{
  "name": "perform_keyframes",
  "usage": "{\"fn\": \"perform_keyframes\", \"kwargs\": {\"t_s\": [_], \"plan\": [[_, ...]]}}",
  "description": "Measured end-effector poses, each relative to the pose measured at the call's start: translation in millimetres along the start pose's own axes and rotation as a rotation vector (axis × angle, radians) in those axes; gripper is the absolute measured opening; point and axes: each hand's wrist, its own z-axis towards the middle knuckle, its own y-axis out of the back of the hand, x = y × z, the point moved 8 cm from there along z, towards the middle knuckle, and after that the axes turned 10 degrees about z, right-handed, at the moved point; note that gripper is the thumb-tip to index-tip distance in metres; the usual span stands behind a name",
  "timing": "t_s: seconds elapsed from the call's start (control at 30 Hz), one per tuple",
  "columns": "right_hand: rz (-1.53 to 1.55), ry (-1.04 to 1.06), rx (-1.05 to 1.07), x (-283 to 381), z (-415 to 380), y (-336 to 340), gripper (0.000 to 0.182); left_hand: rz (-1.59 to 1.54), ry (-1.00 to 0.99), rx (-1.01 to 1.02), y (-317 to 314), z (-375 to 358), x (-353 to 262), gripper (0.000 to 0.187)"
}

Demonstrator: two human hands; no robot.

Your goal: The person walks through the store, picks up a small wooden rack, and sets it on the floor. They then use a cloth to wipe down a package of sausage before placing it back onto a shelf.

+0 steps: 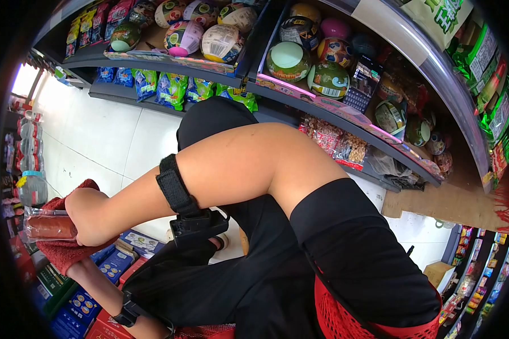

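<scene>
At the far left, my right hand [89, 216] is curled against a reddish-brown item in clear wrapping [51, 227], its fingertips hidden. A dark red cloth [68, 255] lies around and under both. Below, my left hand [78, 266] reaches up into the cloth, which covers its fingers. My right forearm crosses the view with a black strap and a small black device [199, 225] near the wrist. A black band is on my left wrist too.
Shelves of round toy eggs [223, 42] and green snack bags [171, 89] run along the top. Blue boxes [76, 311] and red boxes stand at the lower left. White floor tiles [99, 127] show at left. An open carton [437, 275] and more shelves are at right.
</scene>
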Motion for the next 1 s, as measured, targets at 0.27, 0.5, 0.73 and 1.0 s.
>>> {"fn": "perform_keyframes", "kwargs": {"t_s": [0.27, 0.5, 0.73, 1.0], "plan": [[0.049, -0.017, -0.011, -2, 0, 3, 0.036, -0.031, 0.009, -0.042, 5, 4, 4, 0.044], [0.017, -0.015, 0.011, 0, 1, 3, 0.043, -0.024, -0.001, -0.026, 3, 0, 1, 0.047], [-0.059, -0.076, 0.118, -4, -3, -5, 0.044, -0.041, -0.021, -0.055, -7, -12, -2, 0.048], [-0.125, -0.062, 0.153, -4, 1, -8, 0.038, -0.033, -0.024, -0.046, -5, -10, -2, 0.048]]}}
